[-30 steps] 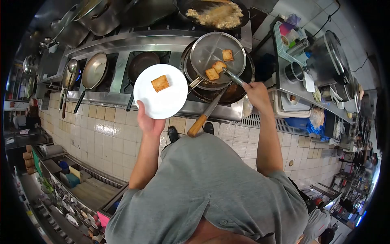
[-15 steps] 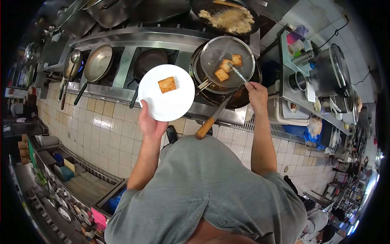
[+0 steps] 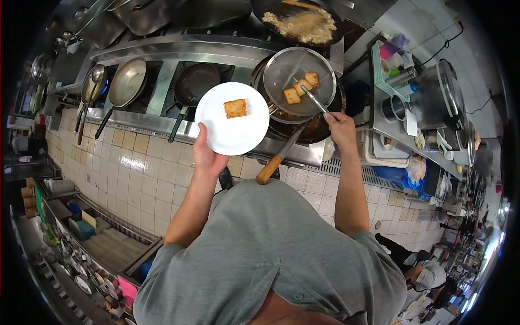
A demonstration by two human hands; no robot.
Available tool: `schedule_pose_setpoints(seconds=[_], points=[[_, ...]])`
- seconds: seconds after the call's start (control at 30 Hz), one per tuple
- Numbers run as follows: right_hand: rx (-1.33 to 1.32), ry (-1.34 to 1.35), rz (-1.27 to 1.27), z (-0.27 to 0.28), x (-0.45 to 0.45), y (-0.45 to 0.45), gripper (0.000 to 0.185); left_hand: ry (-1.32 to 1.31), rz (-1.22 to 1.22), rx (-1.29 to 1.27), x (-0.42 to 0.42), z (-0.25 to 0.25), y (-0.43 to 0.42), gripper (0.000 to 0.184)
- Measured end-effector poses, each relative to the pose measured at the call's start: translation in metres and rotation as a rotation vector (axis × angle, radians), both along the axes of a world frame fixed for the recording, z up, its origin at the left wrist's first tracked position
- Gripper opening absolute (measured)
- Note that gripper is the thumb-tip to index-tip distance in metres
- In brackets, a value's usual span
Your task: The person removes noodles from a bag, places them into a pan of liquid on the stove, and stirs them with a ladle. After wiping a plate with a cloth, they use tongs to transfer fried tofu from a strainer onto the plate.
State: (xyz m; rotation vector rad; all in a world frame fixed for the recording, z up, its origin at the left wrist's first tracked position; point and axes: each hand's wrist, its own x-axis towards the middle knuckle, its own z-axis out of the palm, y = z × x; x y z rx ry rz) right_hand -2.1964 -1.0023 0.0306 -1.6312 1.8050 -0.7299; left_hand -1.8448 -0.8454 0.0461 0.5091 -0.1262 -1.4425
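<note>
My left hand (image 3: pixel 208 157) grips the near edge of a round white plate (image 3: pixel 233 136), thumb on the rim. On the plate lies one square golden-brown fried piece, which looks like tofu (image 3: pixel 235 108). With my right hand (image 3: pixel 342 130) I hold slim metal tongs (image 3: pixel 316 100), their tips down at similar fried pieces (image 3: pixel 292 96) inside a round mesh strainer (image 3: pixel 287 67). Whether the tips grip a piece cannot be made out. The strainer rests over a dark wok (image 3: pixel 325 127) on the stove, just right of the plate.
A wooden-handled utensil (image 3: pixel 268 170) juts from the wok toward my body. Frying pans (image 3: pixel 128 86) and a small dark pan (image 3: pixel 196 84) sit on burners leftward. Behind the strainer, food bubbles in another wok (image 3: pixel 303 24). A shelf (image 3: pixel 379 116) with pots stands right; a person (image 3: pixel 430 273) is lower right.
The plate in my left hand has moved right, closer to the strainer. The tongs stay among the fried pieces in the strainer. A person shows more fully at lower right.
</note>
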Motion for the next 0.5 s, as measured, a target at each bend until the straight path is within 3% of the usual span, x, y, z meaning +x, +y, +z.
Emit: schedule_pose_setpoints(seconds=[0.07,0.2,0.3,0.5], points=[[0.161,-0.06,-0.019,0.008,0.003,0.001,0.037,0.006,0.0,-0.012,0.0,-0.001,0.002,0.068],[0.205,-0.1,-0.024,0.01,0.001,0.0,0.036,0.008,-0.002,-0.014,0.001,0.004,0.005,0.068],[0.236,-0.297,-0.045,0.0,-0.002,0.001,0.036,-0.047,0.026,0.042,0.0,0.009,0.009,0.071],[0.107,-0.008,-0.034,0.018,0.005,0.015,0.036,-0.025,0.019,0.013,0.005,0.008,0.013,0.071]])
